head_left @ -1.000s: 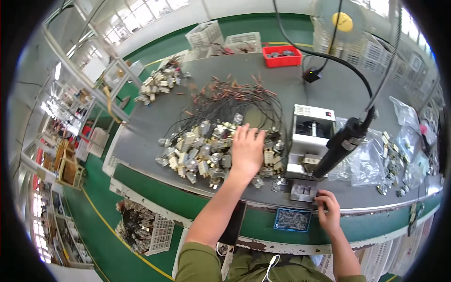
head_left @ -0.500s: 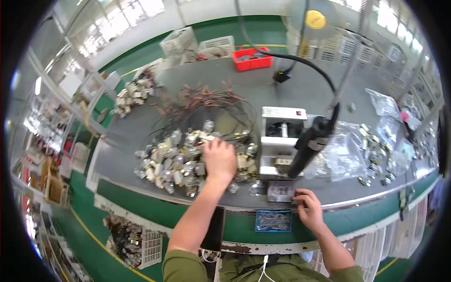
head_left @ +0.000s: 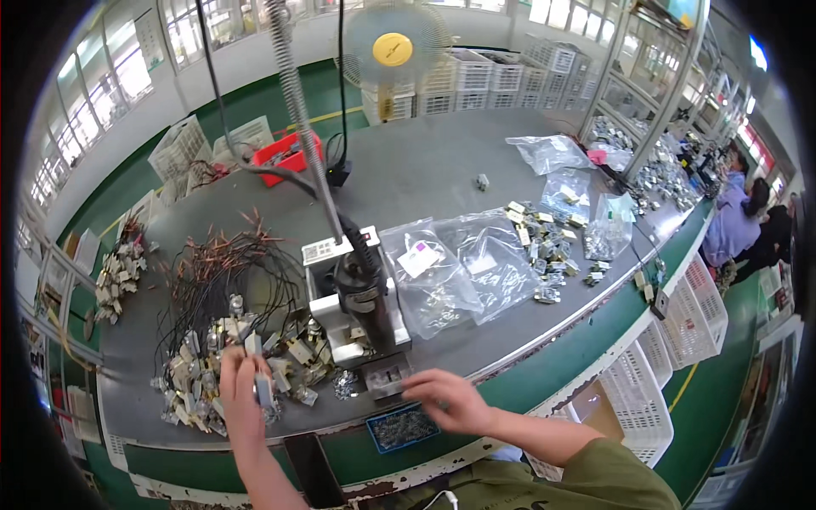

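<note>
My left hand [head_left: 241, 391] is over the near side of a pile of small white and metal connector blocks [head_left: 197, 378]. Its fingers are closed around a small white-and-grey connector block [head_left: 263, 389]. My right hand [head_left: 455, 401] holds nothing, its fingers apart and slightly bent. Its fingertips reach the right edge of a small grey metal fixture [head_left: 385, 379] at the table's front. Behind that fixture stands a white machine [head_left: 347, 347], partly hidden by a black electric screwdriver [head_left: 361, 293]. A blue tray [head_left: 403, 428] of small metal pieces sits just in front of the fixture.
Black wires with copper-coloured ends [head_left: 221, 268] spread behind the pile. Clear plastic bags [head_left: 493, 268] and loose connectors [head_left: 544, 251] lie to the right. A red bin [head_left: 289, 158] stands at the back, near a fan [head_left: 393, 49]. Two people [head_left: 738, 212] are far right.
The view has swung to the right. My left hand has come up from the pile with a connector block in its fingers. My right hand stays beside the fixture.
</note>
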`<state>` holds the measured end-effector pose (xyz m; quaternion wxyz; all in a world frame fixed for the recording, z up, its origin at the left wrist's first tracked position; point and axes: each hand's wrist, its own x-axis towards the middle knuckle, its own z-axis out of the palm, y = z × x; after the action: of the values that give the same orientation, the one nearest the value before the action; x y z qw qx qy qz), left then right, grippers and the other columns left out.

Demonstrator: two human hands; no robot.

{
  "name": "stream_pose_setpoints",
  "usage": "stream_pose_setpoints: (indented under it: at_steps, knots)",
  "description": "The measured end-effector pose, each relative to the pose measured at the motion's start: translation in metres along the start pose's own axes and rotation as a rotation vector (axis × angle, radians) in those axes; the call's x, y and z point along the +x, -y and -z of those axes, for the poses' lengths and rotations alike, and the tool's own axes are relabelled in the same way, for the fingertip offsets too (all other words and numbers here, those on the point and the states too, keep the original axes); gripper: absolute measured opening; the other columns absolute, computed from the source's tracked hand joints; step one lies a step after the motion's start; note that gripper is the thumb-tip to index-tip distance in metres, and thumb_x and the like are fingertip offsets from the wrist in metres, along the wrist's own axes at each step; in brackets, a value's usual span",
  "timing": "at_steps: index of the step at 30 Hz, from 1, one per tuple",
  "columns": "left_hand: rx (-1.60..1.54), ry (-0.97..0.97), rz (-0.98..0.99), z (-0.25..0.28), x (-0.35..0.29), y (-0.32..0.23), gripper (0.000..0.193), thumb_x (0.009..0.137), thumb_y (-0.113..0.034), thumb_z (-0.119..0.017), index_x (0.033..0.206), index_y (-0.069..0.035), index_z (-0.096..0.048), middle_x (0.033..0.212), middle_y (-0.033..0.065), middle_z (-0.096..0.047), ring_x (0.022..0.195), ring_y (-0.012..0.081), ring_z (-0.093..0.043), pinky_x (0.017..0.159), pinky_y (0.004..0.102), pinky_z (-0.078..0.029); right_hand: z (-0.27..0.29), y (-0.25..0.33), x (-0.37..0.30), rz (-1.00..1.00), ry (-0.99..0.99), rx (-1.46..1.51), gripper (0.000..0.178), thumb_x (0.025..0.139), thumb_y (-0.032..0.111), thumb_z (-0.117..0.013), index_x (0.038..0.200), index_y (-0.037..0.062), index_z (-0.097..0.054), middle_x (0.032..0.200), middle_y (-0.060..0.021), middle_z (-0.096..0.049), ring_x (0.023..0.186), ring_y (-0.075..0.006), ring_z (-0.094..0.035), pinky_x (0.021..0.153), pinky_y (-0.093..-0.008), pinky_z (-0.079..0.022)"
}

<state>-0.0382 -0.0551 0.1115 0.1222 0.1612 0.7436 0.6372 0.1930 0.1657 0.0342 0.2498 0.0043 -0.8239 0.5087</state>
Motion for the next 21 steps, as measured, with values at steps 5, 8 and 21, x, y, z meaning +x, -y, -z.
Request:
stream_pose_setpoints:
  at_steps: [5,8,21]
  knots:
    - [-0.566,0.218,0.028,-0.039,-0.077,0.016,0.013,0.098,-0.013,-0.06,0.104,-0.005,-0.051,0.12,0.0176,-0.062,0.112,0.0254,-0.059,0.102,0.0405,-0.044,-0.024,0.066,0.037,-0.094,0.378,0.283,0.063,0.096,0.028,-0.066,0.149,0.005,-0.041,0.144,-0.0189,-0.049,0.127,-0.0352,-0.055,0.103,-0.041,-0.047]
    - [-0.461,0.333,-0.054,-0.056,-0.099,0.019,0.015,0.096,-0.011,-0.063,0.105,-0.005,-0.052,0.129,0.0171,-0.057,0.126,0.0261,-0.051,0.109,0.0398,-0.037,-0.039,0.076,0.043,-0.032,0.265,0.256,0.067,0.095,0.03,-0.068,0.149,0.0037,-0.039,0.142,-0.0202,-0.051,0.123,-0.0353,-0.058,0.098,-0.0406,-0.05]
    - [-0.622,0.138,-0.24,-0.016,-0.068,0.018,0.015,0.105,-0.011,-0.048,0.118,-0.009,-0.042,0.098,0.0195,-0.068,0.087,0.0324,-0.071,0.078,0.0445,-0.06,0.053,0.046,0.015,-0.322,0.613,-0.125,0.034,0.091,0.019,-0.062,0.125,0.0148,-0.062,0.095,-0.014,-0.07,0.078,-0.0311,-0.069,0.071,-0.0411,-0.055]
